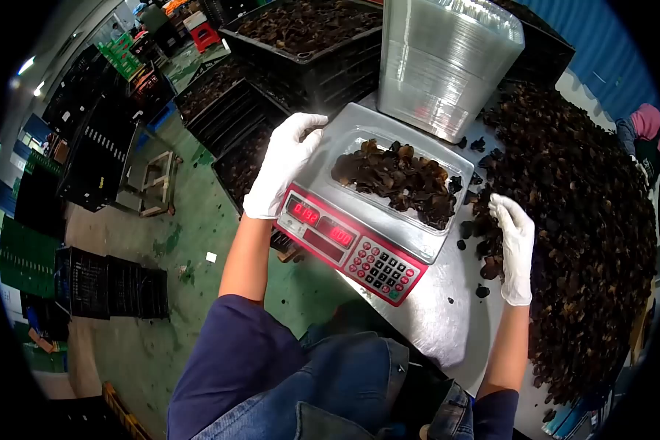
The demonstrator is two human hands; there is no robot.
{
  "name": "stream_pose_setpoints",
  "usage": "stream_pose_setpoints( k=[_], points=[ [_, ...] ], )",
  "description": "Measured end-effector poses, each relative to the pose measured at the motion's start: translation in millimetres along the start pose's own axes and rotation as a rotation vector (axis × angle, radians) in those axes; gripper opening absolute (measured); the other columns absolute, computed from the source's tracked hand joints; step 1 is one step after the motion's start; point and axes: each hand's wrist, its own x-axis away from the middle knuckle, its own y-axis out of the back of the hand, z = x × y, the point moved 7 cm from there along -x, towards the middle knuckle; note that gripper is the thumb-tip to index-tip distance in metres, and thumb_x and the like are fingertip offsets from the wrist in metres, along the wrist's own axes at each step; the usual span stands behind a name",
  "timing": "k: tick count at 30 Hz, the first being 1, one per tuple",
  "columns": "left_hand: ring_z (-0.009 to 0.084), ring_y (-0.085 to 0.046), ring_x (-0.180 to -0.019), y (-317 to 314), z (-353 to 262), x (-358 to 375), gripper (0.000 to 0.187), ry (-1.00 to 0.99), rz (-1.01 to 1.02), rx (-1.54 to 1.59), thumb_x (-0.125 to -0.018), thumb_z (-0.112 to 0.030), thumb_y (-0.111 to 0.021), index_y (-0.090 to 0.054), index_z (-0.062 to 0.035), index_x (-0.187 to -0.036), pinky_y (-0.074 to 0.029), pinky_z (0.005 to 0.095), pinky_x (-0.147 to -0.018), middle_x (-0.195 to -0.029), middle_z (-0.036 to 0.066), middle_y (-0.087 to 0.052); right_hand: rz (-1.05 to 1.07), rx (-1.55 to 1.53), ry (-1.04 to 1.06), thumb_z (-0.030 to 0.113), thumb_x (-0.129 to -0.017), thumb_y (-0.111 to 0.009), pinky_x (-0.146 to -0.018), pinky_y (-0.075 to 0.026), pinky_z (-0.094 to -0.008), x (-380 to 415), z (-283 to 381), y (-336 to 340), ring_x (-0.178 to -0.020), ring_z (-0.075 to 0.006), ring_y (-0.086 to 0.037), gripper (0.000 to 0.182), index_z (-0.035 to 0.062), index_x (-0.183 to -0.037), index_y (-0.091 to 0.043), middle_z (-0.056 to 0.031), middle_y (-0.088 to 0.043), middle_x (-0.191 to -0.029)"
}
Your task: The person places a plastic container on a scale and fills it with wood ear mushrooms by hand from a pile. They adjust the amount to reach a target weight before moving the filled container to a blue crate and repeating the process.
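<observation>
A red and silver digital scale (345, 242) stands on a metal table, its display lit. On its pan lies a clear plastic tray (345, 147) filled with dark brown, leafy pieces (400, 176). My left hand (290, 158), in a white glove, is at the left edge of the scale with thumb and fingers apart and nothing between them. Right of the scale, my gloved right hand (512, 238) hovers beside a large heap of the same dark pieces (579, 235); its fingers are curled, and whether anything is between them is too small to tell.
A tall stack of clear trays (447, 66) stands behind the scale. Black crates (308, 62) of dark pieces stand back left. Loose pieces dot the metal table (436, 315). Further left are a wooden-framed cart (154, 183) and stacked black crates (110, 286). Another person (645, 136) is at the far right.
</observation>
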Motion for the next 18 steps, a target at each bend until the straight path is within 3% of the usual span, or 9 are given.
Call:
stream_pose_setpoints(
  k=[3,5,9,11,13,15,17,18],
  points=[
    [0.0129,-0.061,-0.094,0,-2,0,0.025,-0.023,0.004,-0.009,-0.092,-0.008,-0.061,-0.067,-0.0028,-0.116,-0.049,0.0273,-0.087,-0.105,0.005,-0.067,-0.023,0.005,-0.013,0.006,-0.097,-0.059,-0.087,-0.05,-0.026,24,-41,21,-0.097,-0.0143,-0.064,0.02,-0.0021,-0.112,-0.069,-0.0079,-0.069,-0.106],
    [0.0177,-0.064,-0.096,4,-12,6,0.025,-0.109,-0.051,-0.127,-0.09,-0.006,-0.061,-0.068,-0.0023,-0.114,-0.049,0.0287,-0.088,-0.106,0.009,-0.068,-0.084,0.202,-0.012,0.004,-0.097,-0.058,-0.092,-0.049,-0.0264,49,-59,43,-0.1,-0.0141,-0.064,0.019,-0.0034,-0.113,-0.067,-0.0081,-0.068,-0.109],
    [0.0222,-0.065,-0.1,-10,-79,39,0.024,-0.203,-0.097,-0.153,-0.087,0.002,-0.058,-0.068,0.0009,-0.108,-0.049,0.0325,-0.091,-0.107,0.012,-0.068,-0.326,0.473,0.043,-0.001,-0.094,-0.061,-0.091,-0.049,-0.0268,114,-81,106,-0.098,-0.0149,-0.064,0.016,-0.0017,-0.108,-0.07,-0.0075,-0.07,-0.103],
    [0.0231,-0.065,-0.101,-52,-127,68,0.022,-0.361,0.119,-0.078,-0.088,0.002,-0.058,-0.068,0.0002,-0.107,-0.05,0.0329,-0.09,-0.106,0.012,-0.068,-0.48,0.564,0.013,0.0,-0.092,-0.062,-0.085,-0.049,-0.0281,143,-87,138,-0.093,-0.019,-0.065,0.016,-0.0014,-0.107,-0.069,-0.0096,-0.069,-0.099],
    [0.0256,-0.064,-0.105,-114,-141,106,0.022,-0.227,0.529,0.177,-0.087,0.0,-0.06,-0.067,-0.002,-0.108,-0.05,0.0364,-0.09,-0.108,0.012,-0.068,-0.576,0.582,-0.076,0.004,-0.095,-0.062,-0.088,-0.048,-0.0259,173,-107,169,-0.094,-0.0143,-0.064,0.016,-0.0018,-0.108,-0.07,-0.0082,-0.071,-0.102],
    [0.0289,-0.062,-0.109,-169,-145,142,0.026,-0.482,0.686,0.022,-0.085,0.0,-0.064,-0.067,-0.0031,-0.111,-0.05,0.0401,-0.091,-0.112,0.013,-0.066,-0.655,0.543,-0.129,0.006,-0.096,-0.062,-0.089,-0.048,-0.0256,194,-113,181,-0.094,-0.0141,-0.064,0.016,-0.0017,-0.109,-0.069,-0.0071,-0.071,-0.1],
    [0.0326,-0.06,-0.113,-175,-151,140,0.029,-0.487,0.685,-0.038,-0.085,-0.003,-0.066,-0.066,-0.0025,-0.113,-0.048,0.0418,-0.096,-0.117,0.015,-0.064,-0.664,0.491,-0.127,0.005,-0.096,-0.061,-0.087,-0.048,-0.0253,211,-116,184,-0.092,-0.0135,-0.064,0.017,-0.0016,-0.109,-0.07,-0.0065,-0.071,-0.099],
    [0.0335,-0.059,-0.115,-159,-156,116,0.03,-0.538,0.448,-0.096,-0.085,-0.006,-0.067,-0.065,-0.0022,-0.115,-0.048,0.0409,-0.097,-0.119,0.016,-0.063,-0.66,0.445,-0.13,0.005,-0.097,-0.061,-0.085,-0.049,-0.0251,214,-121,183,-0.091,-0.0129,-0.064,0.017,-0.0014,-0.11,-0.07,-0.006,-0.071,-0.098]
  ],
)
